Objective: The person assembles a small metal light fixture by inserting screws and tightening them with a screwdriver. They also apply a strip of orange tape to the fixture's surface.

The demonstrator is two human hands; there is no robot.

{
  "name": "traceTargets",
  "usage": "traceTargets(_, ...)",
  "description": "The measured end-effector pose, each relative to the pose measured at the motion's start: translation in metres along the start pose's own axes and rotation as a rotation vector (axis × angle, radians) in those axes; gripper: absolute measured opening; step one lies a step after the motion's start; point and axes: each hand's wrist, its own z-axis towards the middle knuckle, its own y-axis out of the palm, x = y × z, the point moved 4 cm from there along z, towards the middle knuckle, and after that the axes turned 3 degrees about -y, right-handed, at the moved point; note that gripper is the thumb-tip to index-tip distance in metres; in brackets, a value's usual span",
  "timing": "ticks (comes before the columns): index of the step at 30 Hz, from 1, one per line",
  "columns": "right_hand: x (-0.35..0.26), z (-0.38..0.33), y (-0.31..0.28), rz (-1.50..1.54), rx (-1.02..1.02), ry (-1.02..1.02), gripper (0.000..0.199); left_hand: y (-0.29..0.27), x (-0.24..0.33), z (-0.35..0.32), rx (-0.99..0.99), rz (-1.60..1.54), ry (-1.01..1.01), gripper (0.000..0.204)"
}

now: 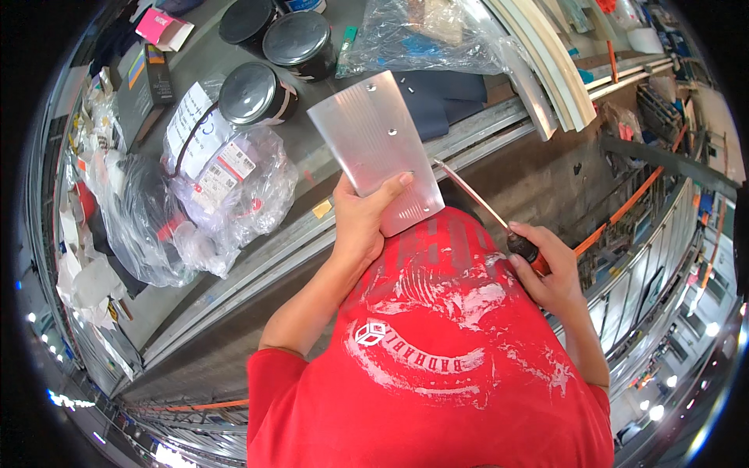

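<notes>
My left hand [364, 212] grips a flat silver metal plate [374, 148] near its lower edge, thumb lying on the face. Fine grooves run along the plate, and several small holes or screws dot its right side. In my right hand [550, 269] is a screwdriver [524, 249] with a dark and orange handle, fingers wrapped round it. Its long shaft points up and left, the tip close to the plate's right edge; I cannot tell whether it touches. Both hands are held in front of my red shirt, near the edge of the workbench [312, 160].
Black-lidded tubs [248, 93] stand on the bench. Left of them lie clear plastic bags with labels [234, 179] and a dark box [146, 86]. A larger plastic bag [429, 39] lies at the back. Long pale strips [546, 62] reach over the bench edge at the right.
</notes>
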Motion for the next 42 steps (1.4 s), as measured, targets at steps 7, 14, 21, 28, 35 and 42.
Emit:
traceTargets(7,-0.026,0.0,-0.013,-0.263,-0.067,-0.192,0.051,0.0,0.004,-0.003,0.041,0.019,0.103,0.04)
traceTargets(14,-0.032,0.002,-0.011,-0.299,-0.034,-0.263,0.051,0.003,0.009,-0.006,0.039,0.058,0.162,0.039)
traceTargets(21,-0.035,0.004,-0.013,-0.32,-0.018,-0.266,0.05,0.001,0.009,-0.005,0.036,0.092,0.157,0.04)
traceTargets(28,-0.054,0.006,-0.019,-0.487,-0.08,-0.222,0.05,-0.006,0.008,-0.004,0.049,0.31,0.319,0.034)
traceTargets(35,-0.057,0.005,-0.014,-0.292,-0.087,-0.032,0.052,-0.003,0.004,-0.002,0.016,0.329,0.427,0.03)
traceTargets(42,-0.07,0.012,-0.023,-0.541,-0.186,-0.124,0.054,-0.002,0.002,0.005,0.056,0.329,0.461,0.03)
